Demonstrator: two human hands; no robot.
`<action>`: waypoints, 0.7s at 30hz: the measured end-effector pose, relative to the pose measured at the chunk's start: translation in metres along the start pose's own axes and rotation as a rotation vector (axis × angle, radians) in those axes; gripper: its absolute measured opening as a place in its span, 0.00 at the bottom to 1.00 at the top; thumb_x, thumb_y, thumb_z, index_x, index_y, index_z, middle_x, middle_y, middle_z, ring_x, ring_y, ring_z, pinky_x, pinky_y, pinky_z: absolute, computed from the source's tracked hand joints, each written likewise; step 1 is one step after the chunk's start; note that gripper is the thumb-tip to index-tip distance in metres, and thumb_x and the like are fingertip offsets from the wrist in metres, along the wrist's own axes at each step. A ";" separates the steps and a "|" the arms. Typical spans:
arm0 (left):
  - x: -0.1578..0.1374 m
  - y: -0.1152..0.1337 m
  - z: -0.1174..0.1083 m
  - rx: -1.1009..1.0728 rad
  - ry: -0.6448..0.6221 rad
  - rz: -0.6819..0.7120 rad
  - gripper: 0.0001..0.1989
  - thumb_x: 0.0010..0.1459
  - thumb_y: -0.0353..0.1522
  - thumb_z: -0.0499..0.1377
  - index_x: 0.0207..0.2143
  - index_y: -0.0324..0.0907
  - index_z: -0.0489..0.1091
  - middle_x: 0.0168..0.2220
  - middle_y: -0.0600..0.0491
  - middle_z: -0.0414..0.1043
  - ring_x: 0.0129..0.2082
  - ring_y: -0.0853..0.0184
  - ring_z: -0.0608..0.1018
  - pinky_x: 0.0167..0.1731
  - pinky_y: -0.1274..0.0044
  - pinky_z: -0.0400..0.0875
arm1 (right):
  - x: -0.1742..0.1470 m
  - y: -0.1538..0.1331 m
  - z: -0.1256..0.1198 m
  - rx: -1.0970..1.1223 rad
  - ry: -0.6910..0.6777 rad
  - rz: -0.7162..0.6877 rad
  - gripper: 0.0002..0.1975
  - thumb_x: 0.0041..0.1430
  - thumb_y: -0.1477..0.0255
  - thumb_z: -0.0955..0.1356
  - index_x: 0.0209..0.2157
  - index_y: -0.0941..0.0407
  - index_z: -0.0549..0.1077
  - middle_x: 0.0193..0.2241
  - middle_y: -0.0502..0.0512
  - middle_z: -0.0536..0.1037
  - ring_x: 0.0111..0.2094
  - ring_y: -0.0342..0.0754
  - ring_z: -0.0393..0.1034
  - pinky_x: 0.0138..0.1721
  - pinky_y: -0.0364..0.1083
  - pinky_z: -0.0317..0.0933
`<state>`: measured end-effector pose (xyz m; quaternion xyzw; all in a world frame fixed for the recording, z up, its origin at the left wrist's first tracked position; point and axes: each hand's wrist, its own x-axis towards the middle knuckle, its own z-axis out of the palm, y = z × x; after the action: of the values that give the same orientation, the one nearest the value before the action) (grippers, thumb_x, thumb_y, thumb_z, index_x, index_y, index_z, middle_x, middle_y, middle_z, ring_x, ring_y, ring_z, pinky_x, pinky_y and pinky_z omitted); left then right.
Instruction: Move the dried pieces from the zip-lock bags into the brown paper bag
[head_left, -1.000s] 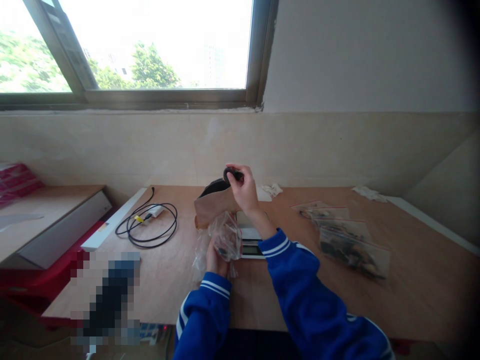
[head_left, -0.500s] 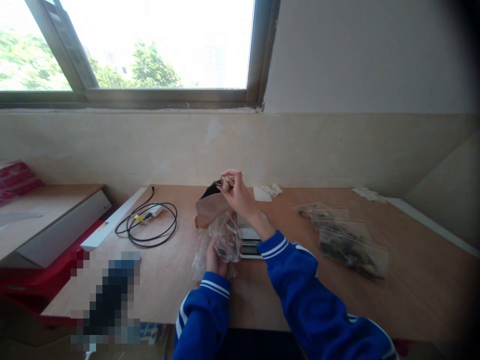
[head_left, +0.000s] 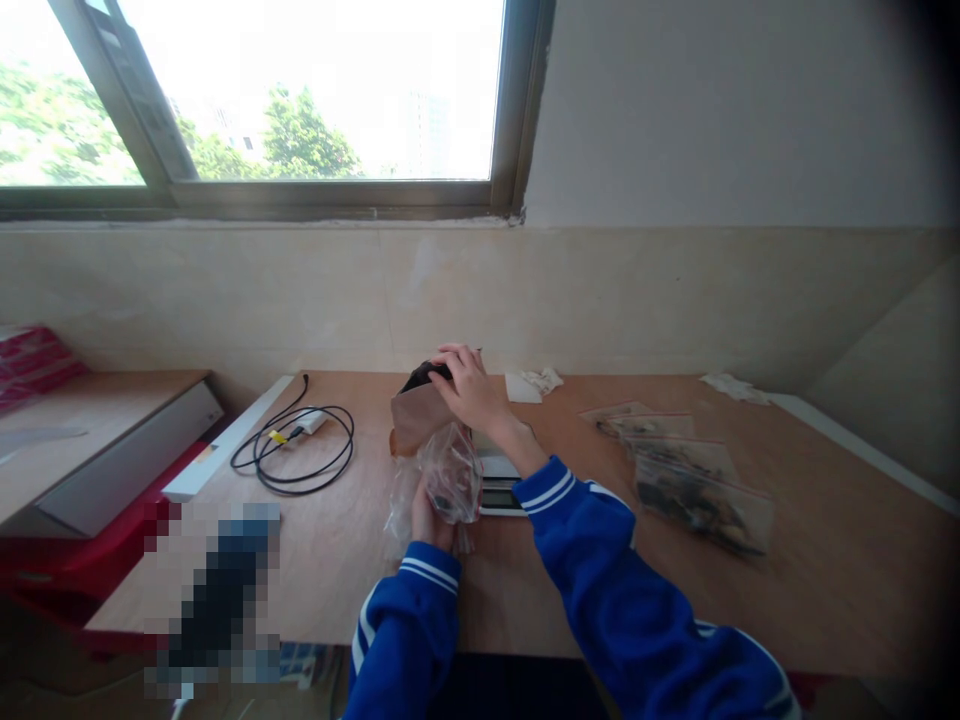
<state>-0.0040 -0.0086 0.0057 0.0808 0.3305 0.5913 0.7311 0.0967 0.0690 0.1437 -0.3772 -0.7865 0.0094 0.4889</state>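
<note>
My left hand (head_left: 433,515) is closed round a crumpled clear plastic bag (head_left: 452,465), with something dark showing inside it. My right hand (head_left: 472,390) is over the mouth of a brown pouch (head_left: 422,418) with a dark inside. Its thumb and fingers are apart at the pouch's rim, and no brown lump shows in them; the fingertips are partly hidden. Under my right wrist lies a flat white scale-like device (head_left: 501,500) with a dark display strip, partly covered by the arm and bags.
Several zip bags (head_left: 705,500) of dark and brown dried pieces lie to the right. A coiled black cable (head_left: 349,440) with a white adapter (head_left: 311,420) is on the left. Crumpled tissue (head_left: 541,381) lies at the back, near the wall. A blurred-out dark object (head_left: 221,590) is at the front left.
My right hand has turned over and lowered its fingers to the pouch's mouth. The brown lumps it held are out of sight. My left hand and the plastic bag have hardly moved.
</note>
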 end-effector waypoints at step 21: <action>0.009 -0.006 -0.007 -0.100 -0.103 0.029 0.10 0.54 0.34 0.58 0.31 0.35 0.73 0.30 0.47 0.76 0.30 0.65 0.78 0.34 0.74 0.73 | -0.074 -0.021 -0.029 0.249 -0.850 0.431 0.09 0.53 0.79 0.61 0.31 0.60 0.73 0.26 0.54 0.76 0.25 0.43 0.68 0.26 0.40 0.58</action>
<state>-0.0028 -0.0034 -0.0062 0.0797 0.2613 0.6127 0.7416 0.1245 -0.0004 0.1103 -0.4328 -0.8134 0.3572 0.1531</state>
